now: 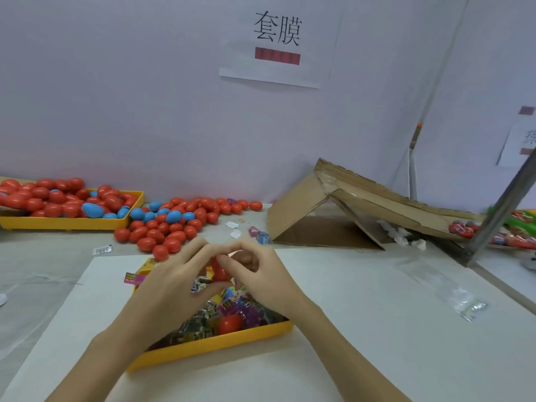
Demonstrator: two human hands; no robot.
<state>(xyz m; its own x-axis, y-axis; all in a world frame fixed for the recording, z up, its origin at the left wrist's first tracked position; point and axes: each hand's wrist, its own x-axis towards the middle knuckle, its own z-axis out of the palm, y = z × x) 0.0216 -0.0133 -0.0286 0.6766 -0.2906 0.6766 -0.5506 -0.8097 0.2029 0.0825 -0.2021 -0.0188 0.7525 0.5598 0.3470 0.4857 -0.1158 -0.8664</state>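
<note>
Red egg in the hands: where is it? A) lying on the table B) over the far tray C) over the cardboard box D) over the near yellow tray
D: the left hand and right hand hold the red egg above the near yellow tray of packets.

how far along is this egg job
Done: a few wrapped eggs lie at the end of the cardboard chute. In hand: the left hand and right hand grip one red egg over the near tray. Left: a big loose pile of eggs and a full far tray.
</note>
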